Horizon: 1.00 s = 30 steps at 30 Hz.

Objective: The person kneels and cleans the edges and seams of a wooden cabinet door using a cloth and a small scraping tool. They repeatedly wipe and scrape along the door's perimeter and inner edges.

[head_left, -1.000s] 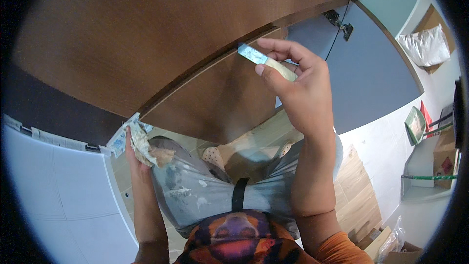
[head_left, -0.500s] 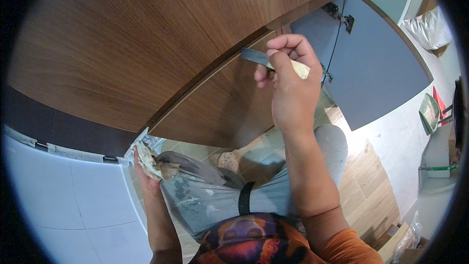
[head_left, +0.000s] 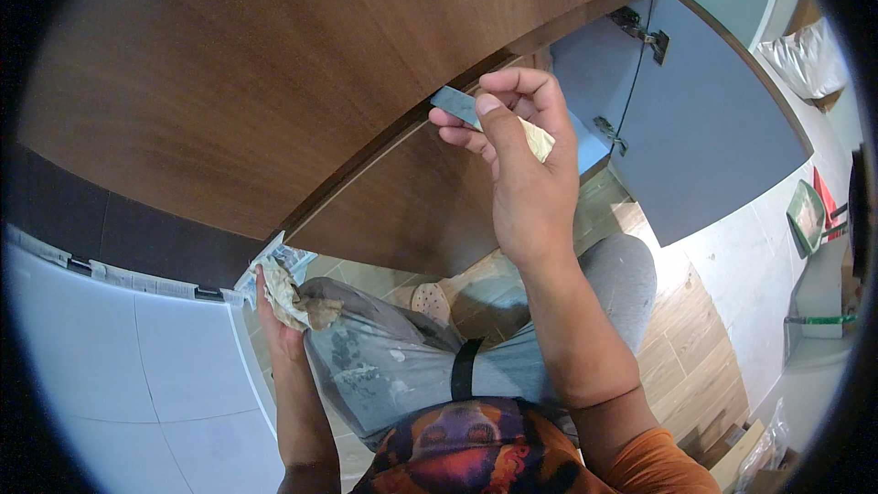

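Observation:
In my right hand [head_left: 530, 165] is a small scraper, with a flat grey blade [head_left: 455, 104] and a pale yellow grip [head_left: 537, 140]. Thumb and fingers close round it, with fingertips under the blade. The blade's tip lies over the dark gap between the brown wood-grain top panel [head_left: 274, 64] and the brown cabinet front [head_left: 402, 192]; I cannot tell if it touches. Down at the left, my left hand [head_left: 280, 325] holds a crumpled cream rag [head_left: 291, 297], stained brown, beside the panel's near corner. Some of its fingers are hidden behind the rag.
A grey-blue cabinet door [head_left: 709, 119] stands open on hinges at the right. White panels [head_left: 82, 348] edged with taped paper strips [head_left: 146, 281] lie at the left. A green dustpan [head_left: 806, 217] is at the far right, and boards [head_left: 736, 457] lie at the lower right.
My right hand has shifted slightly left with the scraper, and its blade has moved left to the gap. My left hand keeps the rag, with little movement.

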Motion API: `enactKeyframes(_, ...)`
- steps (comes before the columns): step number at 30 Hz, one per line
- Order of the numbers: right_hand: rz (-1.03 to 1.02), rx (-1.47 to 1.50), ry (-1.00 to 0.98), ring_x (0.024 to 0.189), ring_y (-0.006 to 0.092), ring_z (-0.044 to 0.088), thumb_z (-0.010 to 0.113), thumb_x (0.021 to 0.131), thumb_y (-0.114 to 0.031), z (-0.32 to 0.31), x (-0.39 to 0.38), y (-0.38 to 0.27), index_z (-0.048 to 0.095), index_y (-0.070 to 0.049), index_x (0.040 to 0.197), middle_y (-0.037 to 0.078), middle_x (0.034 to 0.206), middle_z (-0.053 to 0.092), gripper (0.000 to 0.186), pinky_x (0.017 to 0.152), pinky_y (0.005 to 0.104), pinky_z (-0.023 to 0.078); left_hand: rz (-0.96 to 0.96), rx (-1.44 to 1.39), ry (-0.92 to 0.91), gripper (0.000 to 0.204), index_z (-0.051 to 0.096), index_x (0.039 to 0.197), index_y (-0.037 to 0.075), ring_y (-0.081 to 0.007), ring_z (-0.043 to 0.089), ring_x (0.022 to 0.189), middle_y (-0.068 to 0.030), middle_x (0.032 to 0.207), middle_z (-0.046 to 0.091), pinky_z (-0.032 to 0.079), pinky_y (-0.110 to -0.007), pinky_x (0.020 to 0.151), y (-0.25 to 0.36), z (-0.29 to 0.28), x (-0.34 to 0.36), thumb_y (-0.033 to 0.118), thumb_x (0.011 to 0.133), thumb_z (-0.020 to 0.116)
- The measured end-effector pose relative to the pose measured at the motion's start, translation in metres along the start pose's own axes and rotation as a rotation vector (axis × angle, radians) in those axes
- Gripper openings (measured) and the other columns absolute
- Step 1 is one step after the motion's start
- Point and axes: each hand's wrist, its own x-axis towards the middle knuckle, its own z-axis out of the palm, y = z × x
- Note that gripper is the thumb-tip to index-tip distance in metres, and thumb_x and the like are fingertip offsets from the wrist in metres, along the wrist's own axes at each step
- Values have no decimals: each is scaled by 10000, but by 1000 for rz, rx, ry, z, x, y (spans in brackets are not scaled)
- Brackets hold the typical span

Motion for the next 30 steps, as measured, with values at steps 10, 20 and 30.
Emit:
enactKeyframes(10, -38, -31, 20, 1014, 186, 725, 594, 1090, -64, 1, 2, 0, 553, -3, 1157, 89, 1070, 645, 100, 904, 308, 591, 18, 47, 7, 237, 715, 1147, 83, -157, 781, 783, -54, 1005, 800, 676, -315, 682, 0, 0, -2, 303, 1111, 634)
enactKeyframes(20, -54, -51, 14, 1019, 179, 718, 591, 1094, -68, -3, 3, -2, 542, 0, 1170, 92, 1075, 640, 112, 906, 299, 588, 29, 46, 30, 234, 714, 1139, 88, -160, 781, 754, -57, 1003, 800, 681, -316, 642, 0, -2, 0, 306, 1111, 634)
enactKeyframes(30, -75, -66, 41, 1018, 181, 719, 590, 1092, -68, -5, 9, -6, 537, 4, 1168, 97, 1083, 635, 117, 901, 299, 592, 43, 65, 45, 240, 709, 1135, 86, -162, 780, 748, -54, 979, 797, 684, -312, 644, 0, 2, -3, 314, 1108, 637)
